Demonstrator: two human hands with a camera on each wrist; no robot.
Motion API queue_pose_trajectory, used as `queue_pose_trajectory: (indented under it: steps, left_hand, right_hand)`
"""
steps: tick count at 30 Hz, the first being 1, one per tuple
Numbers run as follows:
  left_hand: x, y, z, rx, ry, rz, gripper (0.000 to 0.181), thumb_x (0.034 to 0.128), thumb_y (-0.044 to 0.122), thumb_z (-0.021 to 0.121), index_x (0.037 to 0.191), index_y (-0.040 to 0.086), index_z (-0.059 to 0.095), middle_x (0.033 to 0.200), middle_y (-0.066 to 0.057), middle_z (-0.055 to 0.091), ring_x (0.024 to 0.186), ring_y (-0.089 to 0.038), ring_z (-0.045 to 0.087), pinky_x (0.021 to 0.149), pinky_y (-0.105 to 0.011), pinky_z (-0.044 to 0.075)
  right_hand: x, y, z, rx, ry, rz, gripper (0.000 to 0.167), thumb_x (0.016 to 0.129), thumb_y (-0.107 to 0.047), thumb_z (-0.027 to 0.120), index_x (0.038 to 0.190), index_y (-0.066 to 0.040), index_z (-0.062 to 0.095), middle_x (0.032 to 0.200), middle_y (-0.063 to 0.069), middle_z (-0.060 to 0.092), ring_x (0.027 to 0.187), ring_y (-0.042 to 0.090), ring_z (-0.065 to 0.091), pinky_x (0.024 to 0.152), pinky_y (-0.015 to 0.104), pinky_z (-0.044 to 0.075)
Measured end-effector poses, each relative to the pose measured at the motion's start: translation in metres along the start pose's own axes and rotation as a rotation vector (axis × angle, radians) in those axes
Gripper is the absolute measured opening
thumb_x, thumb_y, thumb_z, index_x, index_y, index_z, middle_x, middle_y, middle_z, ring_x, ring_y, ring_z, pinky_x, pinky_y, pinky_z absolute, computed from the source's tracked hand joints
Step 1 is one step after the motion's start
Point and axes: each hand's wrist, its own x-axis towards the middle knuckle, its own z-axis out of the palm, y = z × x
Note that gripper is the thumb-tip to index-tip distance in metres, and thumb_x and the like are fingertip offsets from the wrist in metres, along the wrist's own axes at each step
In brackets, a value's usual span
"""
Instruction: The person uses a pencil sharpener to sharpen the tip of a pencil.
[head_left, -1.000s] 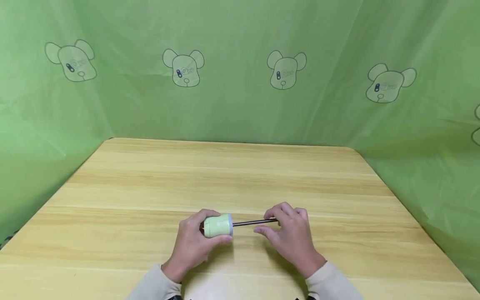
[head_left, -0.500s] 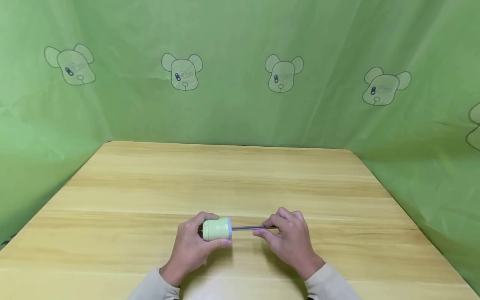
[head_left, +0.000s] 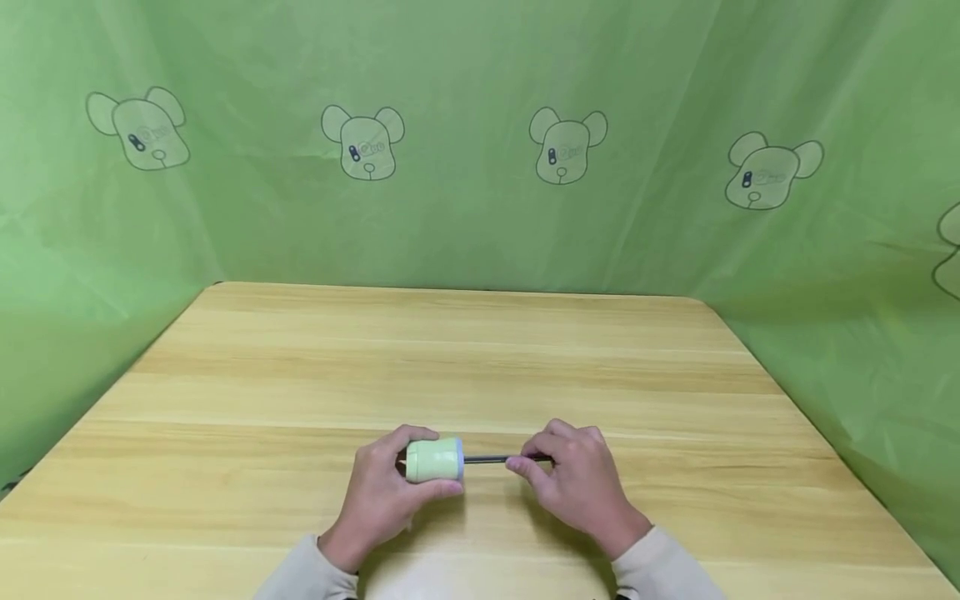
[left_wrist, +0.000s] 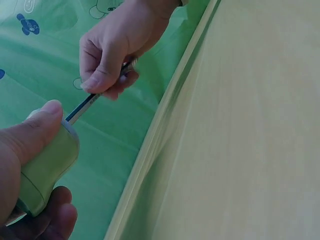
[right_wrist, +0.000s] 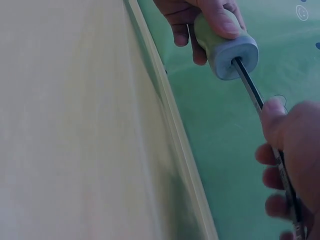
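My left hand (head_left: 377, 493) grips a light green pencil sharpener (head_left: 435, 460), thumb along its near side and fingers over the far side. Its pale blue end (right_wrist: 240, 52) faces right and has a hole. A dark, striped pencil (head_left: 486, 459) enters that hole, its inserted tip hidden. The thumb and fingers of my right hand (head_left: 587, 485) pinch the pencil's shaft a short way from the sharpener. In the right wrist view the pencil's rear part runs beneath the curled right fingers (right_wrist: 277, 206). Both things are held above the table, nearly level.
A wooden table (head_left: 450, 358) spreads out beneath and beyond both hands. Green sheeting (head_left: 465, 217) printed with bear heads stands behind the table and at both sides. Light sleeves (head_left: 307, 573) cover the forearms.
The right thumb was apart from the pencil and now presses on it, with the fingers curled closer. The shaft's stripes show differently, so the pencil has turned. The left hand keeps its hold.
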Motion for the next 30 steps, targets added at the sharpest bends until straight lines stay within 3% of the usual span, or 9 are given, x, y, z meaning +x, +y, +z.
queue_pose_trajectory:
  steps: [3, 6, 14, 19, 22, 24, 28, 30]
  left_hand:
    - [0.000, 0.000, 0.000, 0.002, 0.009, 0.000, 0.053, 0.0567, 0.022, 0.094, 0.101, 0.008, 0.068, 0.080, 0.000, 0.063, 0.061, -0.009, 0.056, 0.050, -0.026, 0.050]
    - [0.001, 0.001, -0.001, -0.012, 0.022, -0.030, 0.052, 0.0569, 0.022, 0.094, 0.100, 0.009, 0.068, 0.078, 0.000, 0.063, 0.061, -0.011, 0.057, 0.050, -0.026, 0.051]
    - [-0.002, 0.001, -0.002, -0.057, 0.003, -0.106, 0.051, 0.0603, 0.023, 0.093, 0.102, 0.009, 0.067, 0.080, -0.002, 0.062, 0.062, -0.015, 0.057, 0.050, -0.028, 0.051]
    - [-0.003, 0.001, -0.001, -0.111, 0.002, -0.129, 0.051, 0.0600, 0.021, 0.093, 0.102, 0.008, 0.067, 0.079, -0.005, 0.062, 0.062, -0.017, 0.058, 0.050, -0.029, 0.052]
    - [-0.003, 0.001, -0.001, -0.122, 0.004, -0.114, 0.050, 0.0591, 0.019, 0.093, 0.101, 0.009, 0.068, 0.079, -0.004, 0.062, 0.062, -0.017, 0.058, 0.051, -0.029, 0.052]
    - [-0.002, 0.000, 0.000, -0.110, -0.001, -0.091, 0.051, 0.0582, 0.018, 0.094, 0.101, 0.010, 0.068, 0.080, -0.003, 0.062, 0.063, -0.016, 0.057, 0.052, -0.028, 0.052]
    - [-0.001, -0.001, 0.001, -0.068, -0.038, -0.038, 0.052, 0.0574, 0.019, 0.093, 0.102, 0.011, 0.068, 0.085, -0.001, 0.064, 0.066, -0.013, 0.057, 0.055, -0.027, 0.052]
    - [-0.001, -0.002, 0.001, -0.051, -0.047, -0.025, 0.052, 0.0573, 0.019, 0.093, 0.102, 0.011, 0.068, 0.086, 0.000, 0.064, 0.067, -0.013, 0.057, 0.056, -0.027, 0.052]
  right_hand:
    - [0.000, -0.001, 0.001, -0.014, -0.004, 0.076, 0.024, 0.066, -0.030, 0.088, 0.078, -0.015, 0.072, 0.078, -0.010, 0.058, 0.060, 0.005, 0.044, 0.063, 0.028, 0.036]
    - [0.000, -0.002, 0.001, 0.034, 0.016, 0.097, 0.034, 0.062, -0.026, 0.091, 0.085, -0.012, 0.071, 0.085, -0.006, 0.060, 0.065, 0.011, 0.048, 0.063, 0.028, 0.039]
    - [0.001, 0.001, 0.003, 0.102, 0.223, -0.079, 0.030, 0.056, -0.017, 0.090, 0.074, -0.011, 0.066, 0.073, -0.007, 0.057, 0.060, 0.010, 0.049, 0.065, 0.025, 0.035]
    - [0.000, 0.001, 0.003, 0.116, 0.230, -0.081, 0.025, 0.063, -0.025, 0.084, 0.072, -0.013, 0.065, 0.068, -0.007, 0.056, 0.054, 0.008, 0.044, 0.058, 0.019, 0.033]
    - [0.000, -0.001, 0.000, 0.099, 0.154, -0.024, 0.026, 0.064, -0.024, 0.086, 0.070, -0.016, 0.063, 0.065, -0.009, 0.052, 0.052, 0.004, 0.041, 0.049, 0.016, 0.033]
    - [0.000, -0.004, -0.005, 0.158, 0.007, 0.101, 0.025, 0.068, -0.022, 0.086, 0.068, -0.018, 0.061, 0.062, -0.012, 0.050, 0.051, 0.001, 0.040, 0.045, 0.017, 0.033]
    - [0.003, -0.009, -0.012, 0.319, -0.329, 0.427, 0.023, 0.080, -0.020, 0.079, 0.066, -0.017, 0.061, 0.056, -0.012, 0.047, 0.048, 0.002, 0.039, 0.044, 0.021, 0.034]
    - [0.005, -0.009, -0.013, 0.340, -0.413, 0.505, 0.024, 0.084, -0.021, 0.076, 0.066, -0.015, 0.062, 0.055, -0.009, 0.047, 0.047, 0.004, 0.038, 0.044, 0.022, 0.034]
